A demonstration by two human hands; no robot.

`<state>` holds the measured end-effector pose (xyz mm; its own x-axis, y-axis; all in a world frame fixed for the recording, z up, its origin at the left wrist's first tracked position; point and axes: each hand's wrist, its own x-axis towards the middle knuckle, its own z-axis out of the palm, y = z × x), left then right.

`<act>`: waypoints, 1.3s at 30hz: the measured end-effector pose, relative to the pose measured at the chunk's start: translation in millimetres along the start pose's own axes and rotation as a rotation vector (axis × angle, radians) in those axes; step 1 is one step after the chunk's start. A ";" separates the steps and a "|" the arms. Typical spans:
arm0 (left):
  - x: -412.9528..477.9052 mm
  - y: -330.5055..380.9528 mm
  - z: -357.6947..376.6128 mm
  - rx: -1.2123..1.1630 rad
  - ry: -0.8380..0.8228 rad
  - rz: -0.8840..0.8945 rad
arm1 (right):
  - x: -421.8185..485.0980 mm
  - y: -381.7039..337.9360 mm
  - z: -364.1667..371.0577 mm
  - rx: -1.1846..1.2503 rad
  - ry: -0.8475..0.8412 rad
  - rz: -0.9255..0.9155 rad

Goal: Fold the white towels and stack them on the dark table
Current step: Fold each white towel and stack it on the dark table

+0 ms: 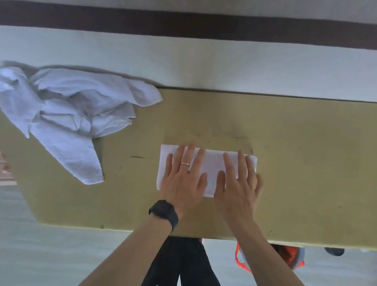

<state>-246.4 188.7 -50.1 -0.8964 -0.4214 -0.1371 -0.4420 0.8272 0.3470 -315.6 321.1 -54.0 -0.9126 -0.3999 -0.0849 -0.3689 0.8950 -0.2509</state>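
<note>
Squarely in the middle of the frame, a person is pressing both hands flat on a folded white towel (212, 163). It is lying as a neat rectangle on the table (313, 160), slightly right of centre and closer to the table's near edge than to its far one. The left hand (183, 178) is covering the towel's left half, its fingers straight, slightly spread and pointing toward the top of the frame. It is gripping nothing, only bearing down with palm and fingers. The right hand (237, 186) is doing the same on the right half, fingers stretched out, with its outer edge reaching just past the towel's right edge onto the table. The two thumbs are lying near each other over the towel's middle without touching. A ring (185, 164) is showing on the left hand, and a black watch (164, 213) is wrapping the left wrist.

In the upper left of the frame, a heap of unfolded white towels (61, 110) is lying crumpled on the table, well apart from the folded one, with one end trailing down toward the lower centre. The table is looking olive-tan, with a few dark marks. Behind it a pale wall (217, 69) is running across the frame, crossed by a dark band (199, 23). At the bottom, dark trousers (188, 276) are showing between the forearms, and something orange (290, 254) is peeking out below the table's near edge.
</note>
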 end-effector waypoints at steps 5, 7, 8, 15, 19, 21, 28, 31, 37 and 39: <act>-5.4 -24.6 19.9 0.086 -0.163 -0.061 | 3.8 14.1 15.3 -0.076 -0.236 0.050; -8.0 -28.8 21.7 0.120 -0.185 -0.055 | 3.8 17.6 16.9 -0.099 -0.260 0.024; -8.1 -28.9 22.1 0.133 -0.190 -0.057 | 4.3 17.8 16.3 -0.096 -0.273 0.020; -13.3 -18.2 17.1 0.105 -0.202 -0.187 | 8.0 15.5 7.4 -0.087 -0.318 0.003; -22.4 -15.2 5.6 0.056 -0.251 -0.286 | 3.7 17.1 -6.0 -0.009 -0.260 0.085; -28.1 -18.4 -5.3 0.057 -0.238 -0.272 | -3.8 18.7 -22.1 0.089 -0.187 0.258; 32.8 14.8 -31.8 0.105 -0.225 0.153 | -12.6 29.2 -45.3 0.301 -0.246 0.614; 77.3 54.9 -31.4 0.095 -0.317 0.269 | -11.0 28.0 -47.2 0.306 -0.298 0.639; 118.6 81.0 -22.6 0.189 -0.462 0.356 | -5.6 24.8 -45.2 0.310 -0.370 0.619; 121.3 82.6 -22.8 0.191 -0.493 0.374 | -3.2 22.2 -46.3 0.321 -0.387 0.615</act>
<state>-390.9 197.5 -16.9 -0.8808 0.0906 -0.4648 -0.0543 0.9557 0.2892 -329.1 351.4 -14.6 -0.7883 0.0547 -0.6129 0.3041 0.9005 -0.3109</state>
